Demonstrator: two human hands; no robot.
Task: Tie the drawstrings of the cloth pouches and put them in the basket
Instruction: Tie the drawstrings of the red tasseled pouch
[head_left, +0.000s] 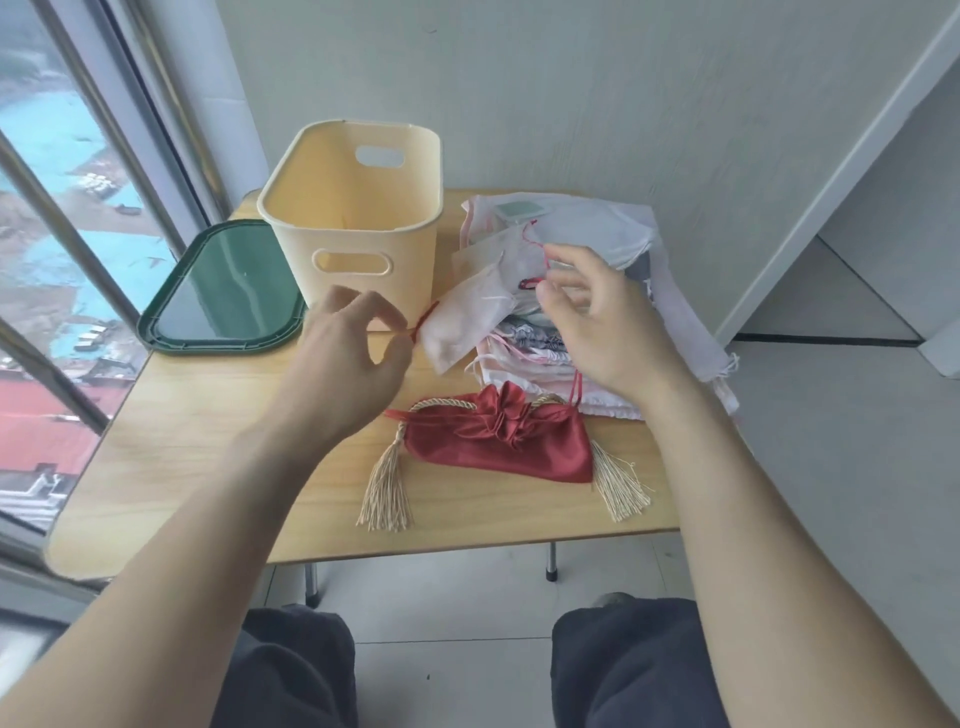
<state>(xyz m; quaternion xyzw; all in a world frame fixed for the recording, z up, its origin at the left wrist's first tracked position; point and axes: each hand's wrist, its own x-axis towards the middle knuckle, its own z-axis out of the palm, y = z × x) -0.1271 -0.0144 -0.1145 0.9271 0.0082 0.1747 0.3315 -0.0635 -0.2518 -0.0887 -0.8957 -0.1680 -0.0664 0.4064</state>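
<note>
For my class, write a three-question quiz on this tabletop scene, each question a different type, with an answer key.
1. True or false: the red satin pouch with cream tassels lies inside the cream plastic basket.
2. Which thing lies left of the basket? A) dark green lid B) the red pouch C) heap of pale cloth pouches
3. Fill in: the left hand and right hand each pinch a thin red ____ of the small pale pink cloth pouch.

Key: 1 false, it lies on the wooden table; 2 A; 3 drawstring.
</note>
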